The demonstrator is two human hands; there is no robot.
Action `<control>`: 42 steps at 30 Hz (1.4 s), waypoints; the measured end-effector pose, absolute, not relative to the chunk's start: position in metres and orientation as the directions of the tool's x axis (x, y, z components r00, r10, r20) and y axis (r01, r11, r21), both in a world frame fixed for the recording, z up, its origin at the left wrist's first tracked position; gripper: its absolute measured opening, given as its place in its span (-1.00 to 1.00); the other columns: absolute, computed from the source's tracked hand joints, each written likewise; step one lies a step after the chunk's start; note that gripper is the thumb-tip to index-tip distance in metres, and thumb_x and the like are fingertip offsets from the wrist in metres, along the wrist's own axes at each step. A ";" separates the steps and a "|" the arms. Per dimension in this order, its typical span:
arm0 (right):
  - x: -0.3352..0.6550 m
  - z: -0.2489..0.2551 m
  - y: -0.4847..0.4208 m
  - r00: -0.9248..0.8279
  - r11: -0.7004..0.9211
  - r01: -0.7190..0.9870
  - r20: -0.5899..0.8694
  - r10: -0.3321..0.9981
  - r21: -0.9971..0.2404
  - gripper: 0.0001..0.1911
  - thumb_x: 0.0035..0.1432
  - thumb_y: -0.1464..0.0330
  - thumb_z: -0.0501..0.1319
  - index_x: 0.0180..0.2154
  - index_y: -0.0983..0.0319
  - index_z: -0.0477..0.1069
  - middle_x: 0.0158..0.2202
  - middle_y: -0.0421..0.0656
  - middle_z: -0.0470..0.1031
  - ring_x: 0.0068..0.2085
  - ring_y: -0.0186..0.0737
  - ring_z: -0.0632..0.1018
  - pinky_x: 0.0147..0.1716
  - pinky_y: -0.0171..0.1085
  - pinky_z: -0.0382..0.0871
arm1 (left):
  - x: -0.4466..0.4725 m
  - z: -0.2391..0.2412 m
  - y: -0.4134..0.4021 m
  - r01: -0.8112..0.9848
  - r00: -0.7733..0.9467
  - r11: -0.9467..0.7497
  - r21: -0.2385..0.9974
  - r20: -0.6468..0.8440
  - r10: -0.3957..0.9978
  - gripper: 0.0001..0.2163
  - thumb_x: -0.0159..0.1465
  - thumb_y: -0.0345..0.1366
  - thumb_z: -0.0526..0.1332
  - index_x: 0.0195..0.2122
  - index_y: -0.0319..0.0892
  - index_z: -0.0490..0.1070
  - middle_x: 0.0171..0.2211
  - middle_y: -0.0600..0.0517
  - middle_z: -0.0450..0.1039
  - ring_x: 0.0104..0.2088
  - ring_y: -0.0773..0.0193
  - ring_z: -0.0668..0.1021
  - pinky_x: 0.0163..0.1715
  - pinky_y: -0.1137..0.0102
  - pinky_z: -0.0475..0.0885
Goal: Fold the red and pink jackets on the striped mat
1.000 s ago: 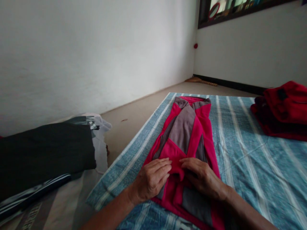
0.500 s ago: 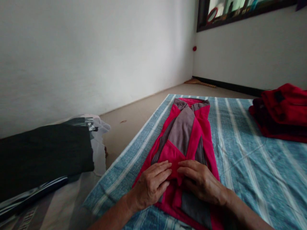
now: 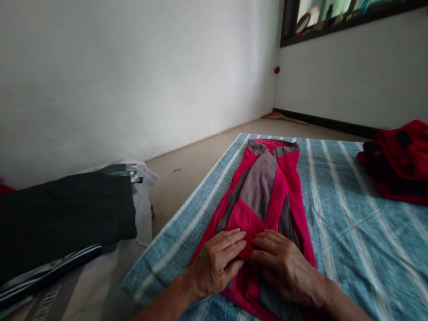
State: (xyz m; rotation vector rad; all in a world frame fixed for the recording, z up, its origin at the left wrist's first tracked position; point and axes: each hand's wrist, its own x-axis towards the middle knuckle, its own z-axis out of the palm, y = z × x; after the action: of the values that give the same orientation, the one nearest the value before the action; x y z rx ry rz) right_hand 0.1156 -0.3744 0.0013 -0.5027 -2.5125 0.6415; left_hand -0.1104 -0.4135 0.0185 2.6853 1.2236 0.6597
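Observation:
A pink and grey jacket (image 3: 259, 178) lies lengthwise before me, its collar at the far end and its sleeves folded in across the body. At its near part, my left hand (image 3: 219, 258) has its fingers and thumb closed on the pink cloth. Just beside it, my right hand (image 3: 282, 261) is bent over the same folded part, gripping the cloth, with its thumb hidden underneath. The fingertips of both hands point toward each other, a small gap apart. My right hand and forearm cover some of the lower hem.
The jacket rests on a blue striped cloth (image 3: 337, 214). Folded red and dark clothes (image 3: 401, 160) are stacked at the right. Dark folded garments (image 3: 73, 209) lie at the left by the white wall (image 3: 150, 80). A mirror (image 3: 302, 23) stands at the window.
The view has shifted slightly, so everything sits a little further right and lower. Both hands stay on the same near part of the jacket, with the cloth between them pressed flatter.

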 end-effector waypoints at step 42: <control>0.096 -0.023 -0.364 -0.671 0.887 0.196 0.602 0.433 -0.418 -0.46 0.37 0.01 -0.17 -0.26 0.21 0.39 -0.35 -0.20 0.50 -0.29 -0.25 0.46 -0.23 -0.21 0.30 | -0.106 -0.003 -0.387 0.849 0.509 -0.528 0.005 0.257 0.822 -0.56 0.35 -0.27 0.09 0.26 -0.11 0.22 0.30 -0.14 0.15 0.25 0.02 0.29 0.12 0.15 0.38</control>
State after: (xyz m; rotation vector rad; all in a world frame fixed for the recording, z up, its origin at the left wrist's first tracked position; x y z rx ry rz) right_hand 0.0962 -0.3636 -0.0226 -0.4493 -2.3127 0.4149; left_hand -0.1062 -0.3871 -0.0032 2.8330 1.5765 0.3740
